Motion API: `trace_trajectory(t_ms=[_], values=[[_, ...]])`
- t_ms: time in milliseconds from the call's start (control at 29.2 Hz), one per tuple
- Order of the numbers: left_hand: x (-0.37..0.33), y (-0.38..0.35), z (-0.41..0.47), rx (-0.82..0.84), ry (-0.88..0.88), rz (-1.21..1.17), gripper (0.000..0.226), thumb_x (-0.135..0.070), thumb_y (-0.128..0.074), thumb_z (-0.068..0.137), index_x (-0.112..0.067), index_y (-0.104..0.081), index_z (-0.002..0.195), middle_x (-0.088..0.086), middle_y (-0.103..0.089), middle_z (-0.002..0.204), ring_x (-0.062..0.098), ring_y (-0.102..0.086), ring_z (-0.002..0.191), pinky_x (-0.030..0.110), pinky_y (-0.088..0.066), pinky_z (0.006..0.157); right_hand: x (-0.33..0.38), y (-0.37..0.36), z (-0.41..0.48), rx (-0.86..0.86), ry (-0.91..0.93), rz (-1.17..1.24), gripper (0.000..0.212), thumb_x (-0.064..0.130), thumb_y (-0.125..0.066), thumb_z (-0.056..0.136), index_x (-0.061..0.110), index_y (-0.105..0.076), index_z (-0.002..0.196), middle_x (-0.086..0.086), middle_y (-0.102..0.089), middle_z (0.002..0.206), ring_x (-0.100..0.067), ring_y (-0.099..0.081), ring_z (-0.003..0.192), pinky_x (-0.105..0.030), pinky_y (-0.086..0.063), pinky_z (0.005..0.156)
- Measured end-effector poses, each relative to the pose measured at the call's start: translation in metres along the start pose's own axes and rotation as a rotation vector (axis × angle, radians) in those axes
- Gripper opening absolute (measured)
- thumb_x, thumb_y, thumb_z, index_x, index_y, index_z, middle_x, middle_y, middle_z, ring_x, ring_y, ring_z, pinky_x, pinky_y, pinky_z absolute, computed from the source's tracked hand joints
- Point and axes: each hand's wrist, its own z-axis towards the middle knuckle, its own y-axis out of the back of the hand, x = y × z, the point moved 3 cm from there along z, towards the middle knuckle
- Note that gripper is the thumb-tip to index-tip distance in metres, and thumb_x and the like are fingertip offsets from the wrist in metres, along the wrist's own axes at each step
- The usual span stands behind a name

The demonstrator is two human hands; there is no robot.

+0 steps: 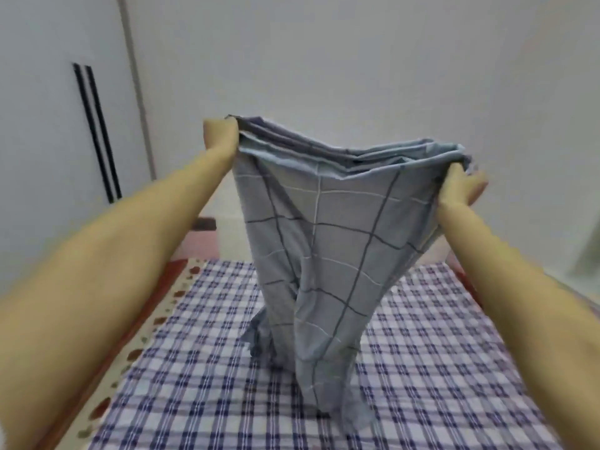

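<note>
While the cloth [324, 254] touches the checked bedsheet [454, 368], white walls [357, 60] stand behind.

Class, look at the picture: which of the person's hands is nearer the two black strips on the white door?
Left. The left hand grips the sheet at one top corner, a little right of the black strips; the right hand grips the opposite corner, farther right.

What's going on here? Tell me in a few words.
A person is holding up a grey-blue checked sheet over a bed. The left grip clutches one top corner and the right grip the other, with several folded layers bunched along the top edge. The sheet hangs twisted between them, and its lower end reaches the checked bed cover.
</note>
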Motion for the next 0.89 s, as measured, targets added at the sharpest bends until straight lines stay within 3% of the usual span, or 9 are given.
trace_trajectory(t_ms=[103,171,240,308,377,480,617,788,891], values=[[-0.071,0.008,0.029,-0.053,-0.161,-0.114,0.017,-0.011,-0.06,0.077,0.0,-0.065,0.09,0.005,-0.06,0.077,0.016,-0.055,0.067,0.022,-0.042,0.052,0.063,-0.002,0.007,0.032,0.149,0.044,0.008,0.007,-0.05,0.091,0.015,-0.05,0.091,-0.004,-0.049,0.098,-0.012,-0.045,0.088,-0.021,-0.041,0.076],[-0.107,0.02,0.027,-0.146,-0.273,-0.121,0.008,-0.003,-0.054,0.079,-0.005,-0.061,0.076,0.012,-0.058,0.079,0.025,-0.054,0.071,0.027,-0.043,0.061,0.09,0.007,0.011,-0.029,0.238,0.129,0.013,0.002,-0.045,0.091,0.01,-0.049,0.1,-0.004,-0.048,0.099,-0.012,-0.044,0.089,-0.013,-0.039,0.073],[-0.13,0.029,0.019,-0.217,-0.479,0.041,0.028,0.007,-0.044,0.08,-0.011,-0.042,0.058,0.016,-0.048,0.073,0.024,-0.042,0.069,0.029,-0.032,0.06,0.101,0.012,0.012,-0.055,0.328,0.125,0.022,0.004,-0.042,0.095,0.005,-0.048,0.116,-0.002,-0.045,0.102,-0.012,-0.041,0.09,-0.009,-0.031,0.074],[-0.134,0.032,0.008,-0.223,-0.595,0.215,0.031,0.009,-0.043,0.081,-0.008,-0.038,0.056,0.019,-0.045,0.07,0.024,-0.041,0.068,0.034,-0.028,0.06,0.103,0.017,0.006,-0.024,0.375,0.098,0.012,0.011,-0.044,0.097,0.022,-0.045,0.1,0.004,-0.045,0.093,-0.012,-0.038,0.088,-0.013,-0.029,0.073],[-0.122,0.036,0.01,-0.245,-0.56,0.249,0.024,0.007,-0.045,0.083,-0.004,-0.046,0.062,0.022,-0.048,0.072,0.027,-0.043,0.069,0.04,-0.034,0.063,0.105,0.026,0.008,-0.032,0.409,0.089,0.026,0.009,-0.046,0.095,0.027,-0.035,0.08,0.009,-0.044,0.079,-0.013,-0.039,0.084,-0.017,-0.029,0.067],[-0.096,0.036,0.008,-0.205,-0.529,0.334,0.016,0.004,-0.047,0.085,0.005,-0.062,0.079,0.03,-0.058,0.084,0.039,-0.055,0.078,0.041,-0.041,0.069,0.098,0.04,0.006,0.004,0.427,-0.054,0.008,0.007,-0.049,0.092,0.011,-0.053,0.098,-0.002,-0.052,0.092,-0.015,-0.046,0.085,-0.021,-0.03,0.066],[-0.043,0.018,-0.009,-0.083,-0.437,0.394,0.026,0.004,-0.049,0.084,-0.002,-0.062,0.106,0.026,-0.062,0.108,0.042,-0.057,0.1,0.041,-0.045,0.081,0.046,0.057,-0.003,-0.03,0.299,-0.13,0.018,0.01,-0.048,0.091,0.007,-0.053,0.108,-0.005,-0.055,0.098,-0.016,-0.048,0.087,-0.024,-0.033,0.071],[-0.016,0.022,-0.019,-0.103,-0.477,0.368,0.015,0.0,-0.045,0.081,-0.002,-0.057,0.073,0.025,-0.059,0.082,0.041,-0.058,0.081,0.035,-0.037,0.059,0.042,0.07,-0.015,0.04,0.425,-0.083,0.018,0.0,-0.044,0.092,0.018,-0.042,0.092,0.001,-0.048,0.082,-0.015,-0.044,0.084,-0.021,-0.031,0.065],[0.015,0.021,-0.028,-0.061,-0.453,0.369,0.016,-0.003,-0.044,0.083,-0.002,-0.059,0.078,0.021,-0.055,0.101,0.038,-0.053,0.097,0.04,-0.044,0.07,0.028,0.09,-0.027,0.037,0.37,-0.125,0.015,0.003,-0.045,0.091,0.015,-0.038,0.097,0.001,-0.048,0.083,-0.014,-0.044,0.084,-0.02,-0.034,0.061]])
